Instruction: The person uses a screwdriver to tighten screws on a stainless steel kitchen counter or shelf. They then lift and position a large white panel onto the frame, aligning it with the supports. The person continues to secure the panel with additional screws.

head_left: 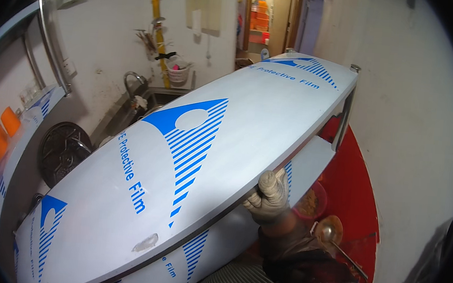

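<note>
A long two-tier metal shelf rack runs diagonally across the view, its upper shelf (237, 142) covered in white film with blue triangles and stripes. Below its near side, part of the lower shelf (307, 167) shows the same film. My right hand (270, 196), in a dirty pale work glove, closes around the upper shelf's right edge, with some fingers hidden beneath it. A dark red sleeve covers that forearm. My left hand is out of view. A metal post (343, 116) supports the far right corner.
Beyond the rack are a sink with a faucet (134, 79) and a white basket (177, 71). A red surface (360, 180) on the right bears a pink bowl (315, 200) and a ladle (331, 230). Another film-covered shelf (47, 101) stands left, near a dark round burner (63, 154). A white wall (410, 130) rises at right.
</note>
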The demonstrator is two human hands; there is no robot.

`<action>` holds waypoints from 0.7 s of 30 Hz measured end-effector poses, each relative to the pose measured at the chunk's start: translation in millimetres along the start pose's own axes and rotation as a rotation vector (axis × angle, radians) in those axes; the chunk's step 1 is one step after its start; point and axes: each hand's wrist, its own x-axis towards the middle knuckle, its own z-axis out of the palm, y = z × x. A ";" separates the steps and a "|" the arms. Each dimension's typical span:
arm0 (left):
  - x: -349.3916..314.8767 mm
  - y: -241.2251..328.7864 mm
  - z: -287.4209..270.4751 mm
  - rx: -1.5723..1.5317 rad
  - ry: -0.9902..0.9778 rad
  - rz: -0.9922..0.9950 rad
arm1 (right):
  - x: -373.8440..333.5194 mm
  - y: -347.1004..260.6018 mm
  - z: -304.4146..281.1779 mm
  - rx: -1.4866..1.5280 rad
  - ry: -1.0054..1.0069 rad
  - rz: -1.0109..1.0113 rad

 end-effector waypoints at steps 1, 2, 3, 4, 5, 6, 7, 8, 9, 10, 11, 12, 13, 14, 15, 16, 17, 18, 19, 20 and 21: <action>16.1 6.2 -4.6 0.020 -0.017 -0.011 | -1.6 8.4 11.3 -0.109 0.026 -0.039; 25.0 7.2 -11.6 0.038 -0.018 -0.021 | 0.8 13.1 15.1 -0.160 -0.031 -0.066; 34.5 8.8 -18.1 0.033 -0.021 -0.030 | -0.1 18.4 19.7 -0.308 0.059 -0.081; 35.7 7.5 -27.6 0.012 -0.017 0.009 | 8.1 21.6 17.4 -0.371 0.027 -0.107; 30.1 11.1 -37.0 0.024 -0.002 0.039 | 6.9 22.2 17.0 -0.380 0.068 -0.115; 32.1 10.6 -43.9 0.325 -0.032 0.251 | 8.6 22.8 14.5 -0.395 0.128 -0.098; 31.0 6.2 -51.4 0.617 -0.062 0.457 | 7.3 21.8 11.0 -0.396 0.152 -0.128; 31.3 6.0 -57.0 0.701 -0.084 0.535 | 9.1 20.7 5.9 -0.480 0.147 -0.138; 32.5 1.8 -62.6 0.783 -0.100 0.617 | 8.9 17.7 0.8 -0.646 0.123 -0.148; 32.7 2.8 -66.2 0.655 -0.105 0.576 | 8.9 14.9 -1.7 -0.644 0.142 -0.130; 32.1 -6.0 -71.5 0.493 -0.120 0.548 | 7.7 7.7 -6.8 -0.733 0.125 -0.145; 35.6 -5.7 -73.3 0.554 -0.131 0.563 | 6.5 6.9 -4.6 -0.633 0.148 -0.095; 39.8 -8.0 -74.1 0.611 -0.147 0.570 | 6.0 5.0 -3.8 -0.531 0.175 -0.049; 49.2 -12.8 -74.4 0.644 -0.175 0.574 | 7.4 6.8 -0.8 -0.277 0.216 0.001; 56.6 -15.4 -72.8 0.467 -0.179 0.450 | 8.4 9.8 3.0 -0.115 0.247 0.033; 66.8 -20.7 -72.0 0.283 -0.186 0.322 | 11.2 14.1 6.4 0.194 0.321 0.129; 78.7 -27.9 -69.8 0.093 -0.192 0.196 | 13.2 17.2 9.1 0.249 0.312 0.124; 80.3 -30.4 -72.7 0.278 -0.193 0.346 | 22.1 24.2 10.4 0.293 0.262 0.179; 91.0 -38.1 -71.9 0.461 -0.215 0.448 | 24.6 28.0 10.8 0.311 0.270 0.198; 100.5 -41.0 -73.1 0.646 -0.236 0.557 | 27.3 36.7 12.1 0.203 0.344 0.188; 109.7 -44.6 -73.7 0.401 -0.195 0.345 | 29.9 41.9 9.9 0.144 0.319 0.204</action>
